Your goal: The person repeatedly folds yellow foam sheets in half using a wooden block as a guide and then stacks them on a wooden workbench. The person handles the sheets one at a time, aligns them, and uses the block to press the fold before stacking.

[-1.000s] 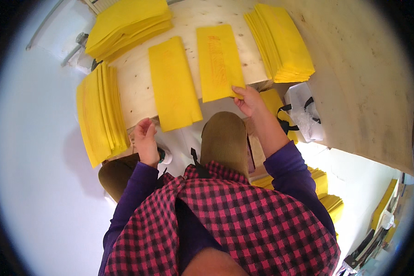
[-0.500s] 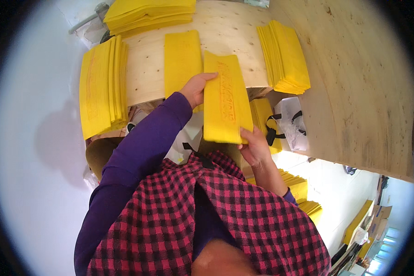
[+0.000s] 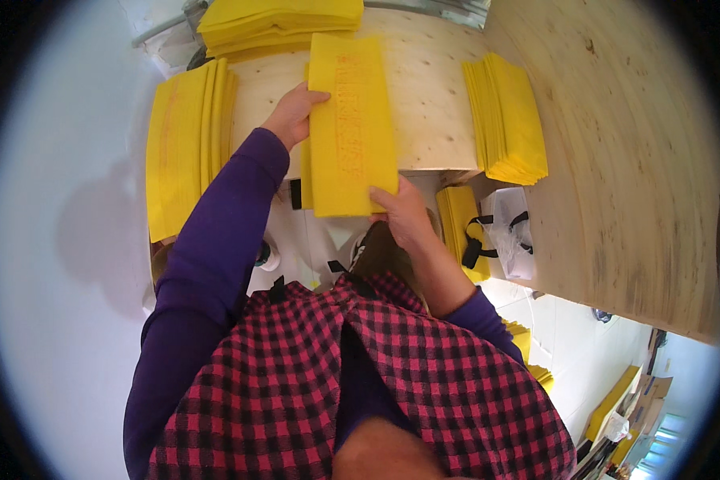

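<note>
A flat, folded yellow fabric piece (image 3: 372,120) with a faint red print down its middle is stretched lengthwise between my hands, over the near part of the wooden table. My left hand (image 3: 294,114) pinches its left edge, thumb on top. At the near right corner, my right hand (image 3: 406,213) grips it with the thumb above and fingers beneath. Under the held piece lies another yellow piece (image 3: 305,172), mostly hidden, with only a strip showing along the left side.
Yellow stacks stand on the table (image 3: 432,104): one at left (image 3: 180,152), one at the far edge (image 3: 280,24), one at right (image 3: 508,120). A tall wooden panel (image 3: 616,160) rises on the right. Below it sits a white bag with black straps (image 3: 510,228).
Both hands have carried the yellow piece left and farther away, so that it now covers most of the piece lying on the table. My grip looks the same.
</note>
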Tool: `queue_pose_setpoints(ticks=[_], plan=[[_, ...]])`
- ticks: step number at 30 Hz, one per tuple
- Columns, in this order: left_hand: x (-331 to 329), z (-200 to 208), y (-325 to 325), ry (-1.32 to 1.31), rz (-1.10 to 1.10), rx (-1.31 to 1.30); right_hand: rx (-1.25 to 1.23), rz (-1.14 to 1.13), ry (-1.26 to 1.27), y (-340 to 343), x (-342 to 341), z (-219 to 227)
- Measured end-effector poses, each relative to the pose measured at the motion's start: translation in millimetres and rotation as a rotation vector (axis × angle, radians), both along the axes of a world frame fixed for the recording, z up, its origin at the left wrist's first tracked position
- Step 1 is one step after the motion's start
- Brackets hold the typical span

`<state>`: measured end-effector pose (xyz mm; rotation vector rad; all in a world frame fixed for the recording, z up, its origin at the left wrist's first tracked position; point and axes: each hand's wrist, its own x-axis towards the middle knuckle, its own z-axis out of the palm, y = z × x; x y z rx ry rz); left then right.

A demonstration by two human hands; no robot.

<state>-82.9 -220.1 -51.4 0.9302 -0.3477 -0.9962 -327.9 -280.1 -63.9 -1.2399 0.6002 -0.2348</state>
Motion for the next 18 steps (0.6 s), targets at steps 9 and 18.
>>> queue_pose_setpoints(ticks=[9,18], plan=[[14.8,-56.6,13.5,-0.447,0.418,0.513,-0.215,0.178,0.502,-18.4,12.0,-24.1],[-15.4,-85.7,29.2,-0.415,0.438,0.374,-0.618,0.021,0.338,-31.1,22.5,-77.6]])
